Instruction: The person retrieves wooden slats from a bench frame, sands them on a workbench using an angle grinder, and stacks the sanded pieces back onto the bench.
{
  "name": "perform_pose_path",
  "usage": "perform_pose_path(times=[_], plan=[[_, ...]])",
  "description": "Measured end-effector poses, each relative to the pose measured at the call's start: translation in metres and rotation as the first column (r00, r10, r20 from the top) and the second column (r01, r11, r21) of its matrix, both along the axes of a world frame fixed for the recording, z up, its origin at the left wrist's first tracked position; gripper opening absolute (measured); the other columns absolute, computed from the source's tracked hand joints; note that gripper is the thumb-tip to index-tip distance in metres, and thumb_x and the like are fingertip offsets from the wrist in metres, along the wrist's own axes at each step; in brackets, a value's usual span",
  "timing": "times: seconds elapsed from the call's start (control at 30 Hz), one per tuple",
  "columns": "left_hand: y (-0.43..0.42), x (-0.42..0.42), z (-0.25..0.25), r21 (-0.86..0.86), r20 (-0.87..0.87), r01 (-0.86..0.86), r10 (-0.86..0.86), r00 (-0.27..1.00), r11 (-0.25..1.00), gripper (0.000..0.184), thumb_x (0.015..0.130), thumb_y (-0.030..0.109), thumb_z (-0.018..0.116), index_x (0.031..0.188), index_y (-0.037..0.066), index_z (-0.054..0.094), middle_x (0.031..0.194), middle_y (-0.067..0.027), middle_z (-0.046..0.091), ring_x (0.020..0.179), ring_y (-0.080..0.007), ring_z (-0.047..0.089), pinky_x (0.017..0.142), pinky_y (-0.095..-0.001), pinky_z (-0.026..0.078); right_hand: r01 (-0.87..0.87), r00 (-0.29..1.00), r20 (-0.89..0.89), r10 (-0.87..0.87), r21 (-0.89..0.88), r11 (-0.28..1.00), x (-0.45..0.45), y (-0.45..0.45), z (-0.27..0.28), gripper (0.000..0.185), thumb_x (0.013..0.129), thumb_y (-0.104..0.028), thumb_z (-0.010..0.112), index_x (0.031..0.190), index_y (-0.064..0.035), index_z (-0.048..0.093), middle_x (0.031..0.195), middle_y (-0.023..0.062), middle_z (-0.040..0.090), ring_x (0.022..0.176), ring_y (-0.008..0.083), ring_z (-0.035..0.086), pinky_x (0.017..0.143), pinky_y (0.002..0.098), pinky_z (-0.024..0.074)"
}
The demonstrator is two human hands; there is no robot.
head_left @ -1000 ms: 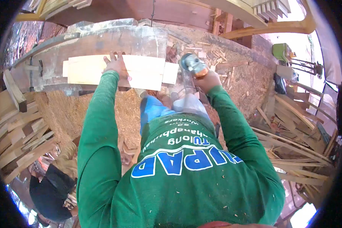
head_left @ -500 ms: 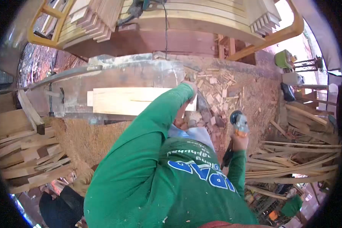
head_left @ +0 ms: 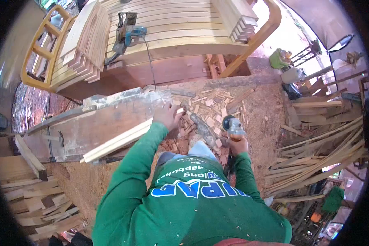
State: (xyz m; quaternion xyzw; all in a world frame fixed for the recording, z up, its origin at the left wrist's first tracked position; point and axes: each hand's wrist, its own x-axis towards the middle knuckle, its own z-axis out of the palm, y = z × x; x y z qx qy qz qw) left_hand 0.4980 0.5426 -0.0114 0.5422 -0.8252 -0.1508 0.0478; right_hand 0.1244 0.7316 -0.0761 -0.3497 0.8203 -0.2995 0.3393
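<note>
Board (head_left: 121, 141): is lying slantwise on the bench (head_left: 104, 128), showing its narrow, pale side; one end is pointing to the lower left, the other is reaching the left hand.
Left hand (head_left: 167, 117): is grasping the board's upper right end, fingers bending over it; the thumb's exact place is too unclear to tell.
Right hand (head_left: 238, 145): is clenching around the grinder (head_left: 236, 129), well apart from the board.
Grinder: is hanging over the littered floor right of the bench, its round dark disc (head_left: 228, 122) facing the scraps; whether it is spinning, I cannot tell.
Hammer (head_left: 60, 138): is lying on the bench's left part, apart from the board.
Scraps (head_left: 211, 102): are covering the floor between bench and grinder, with sawdust (head_left: 266, 98) spreading around them.
Power tool (head_left: 129, 36): is resting on the slats (head_left: 176, 24) beyond the bench, its cord (head_left: 150, 61) running down toward the bench.
Stacks (head_left: 84, 45): are sitting at both ends of the slats.
Strips (head_left: 320, 151): are piling up at the far right.
</note>
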Motion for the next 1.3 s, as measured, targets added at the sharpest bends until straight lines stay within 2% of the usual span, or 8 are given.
perform_pose_path(times=[0.17, 0.43, 0.6, 0.73, 0.8, 0.93, 1.03, 1.3], plan=[[0.046, 0.089, -0.009, 0.105, 0.08, -0.072, 0.064, 0.995, 0.992, 0.084, 0.084, 0.05, 0.074, 0.151, 0.012, 0.039, 0.124, -0.0201, 0.065, 0.109, -0.0379, 0.066, 0.095, -0.0515, 0.051, -0.03, 0.999, -0.017, 0.03, -0.019, 0.999, 0.044, -0.045, 0.067, 0.04, 0.068, -0.024, 0.084, 0.1, -0.0018, 0.075, 0.092, 0.0089, 0.077, 0.084, 0.0191, 0.073, 0.077, 0.0354, 0.0577], [0.042, 0.167, 0.025, 0.252, 0.378, -0.343, 0.235, 0.896, 0.905, 0.062, 0.075, 0.057, 0.081, 0.11, 0.008, 0.064, 0.107, -0.0186, 0.073, 0.098, -0.0362, 0.071, 0.085, -0.0492, 0.057, -0.075, 0.991, -0.106, 0.081, 0.058, 0.995, 0.047, -0.048, 0.042, 0.045, 0.062, -0.026, 0.086, 0.098, -0.001, 0.076, 0.09, 0.0115, 0.076, 0.086, 0.0212, 0.074, 0.077, 0.0382, 0.058], [0.02, 0.199, 0.05, -0.099, -0.243, -0.429, 0.396, 0.885, 0.898, 0.076, 0.068, 0.066, 0.083, 0.112, 0.006, 0.067, 0.098, -0.0193, 0.073, 0.093, -0.0376, 0.071, 0.083, -0.0475, 0.056, -0.046, 0.997, -0.061, 0.049, 0.054, 0.997, 0.035, -0.051, 0.015, 0.042, 0.063, -0.02, 0.084, 0.098, 0.0002, 0.075, 0.089, 0.0097, 0.076, 0.084, 0.0206, 0.074, 0.075, 0.0365, 0.0582], [0.004, 0.232, 0.172, -0.124, -0.703, -0.729, 0.459, 0.543, 0.673, 0.064, 0.075, 0.043, 0.091, 0.114, -0.002, 0.068, 0.102, -0.0167, 0.074, 0.091, -0.0285, 0.071, 0.078, -0.04, 0.056, -0.145, 0.987, -0.081, 0.142, -0.03, 0.989, 0.04, -0.064, 0.047, 0.039, 0.066, -0.019, 0.082, 0.098, 0.0014, 0.075, 0.09, 0.01, 0.076, 0.082, 0.0209, 0.073, 0.074, 0.0371, 0.058], [0.003, 0.248, 0.191, 0.174, -0.971, -0.652, 0.239, 0.012, 0.738, 0.051, 0.084, 0.028, 0.086, 0.119, -0.003, 0.067, 0.114, -0.0148, 0.072, 0.097, -0.0241, 0.07, 0.082, -0.0347, 0.056, -0.153, 0.988, -0.029, 0.151, -0.062, 0.986, 0.037, -0.067, 0.047, 0.039, 0.066, -0.019, 0.082, 0.098, 0.0018, 0.075, 0.09, 0.0104, 0.076, 0.082, 0.0208, 0.074, 0.074, 0.0372, 0.0578], [0.025, 0.257, 0.159, 0.435, -0.876, -0.645, 0.129, -0.465, 0.628, 0.053, 0.098, 0.03, 0.069, 0.138, -0.002, 0.055, 0.134, -0.0167, 0.062, 0.121, -0.0286, 0.062, 0.104, -0.0397, 0.052, -0.181, 0.976, -0.133, 0.174, -0.039, 0.983, 0.038, -0.072, 0.049, 0.036, 0.07, -0.018, 0.081, 0.099, 0.0015, 0.074, 0.09, 0.0093, 0.076, 0.082, 0.0199, 0.073, 0.074, 0.0358, 0.0571], [0.053, 0.255, 0.099, 0.561, -0.75, -0.524, 0.125, -0.649, 0.641, 0.057, 0.106, 0.038, 0.049, 0.147, 0.0, 0.045, 0.145, -0.0173, 0.054, 0.131, -0.0351, 0.054, 0.111, -0.051, 0.046, -0.2, 0.972, -0.125, 0.198, -0.003, 0.98, 0.032, -0.068, 0.047, 0.037, 0.071, -0.018, 0.081, 0.101, 0.0012, 0.074, 0.089, 0.0078, 0.075, 0.081, 0.0186, 0.072, 0.073, 0.0351, 0.0566], [0.111, 0.267, -0.094, 0.871, -0.41, -0.292, 0.259, -0.874, 0.395, 0.061, 0.099, 0.049, 0.057, 0.142, 0.006, 0.05, 0.141, -0.0168, 0.057, 0.123, -0.0383, 0.059, 0.104, -0.0601, 0.049, -0.252, 0.943, -0.194, 0.269, 0.11, 0.962, 0.04, -0.051, 0.094, 0.037, 0.07, -0.016, 0.081, 0.103, 0.0004, 0.074, 0.091, 0.0067, 0.074, 0.081, 0.0172, 0.07, 0.075, 0.0337, 0.0556]])
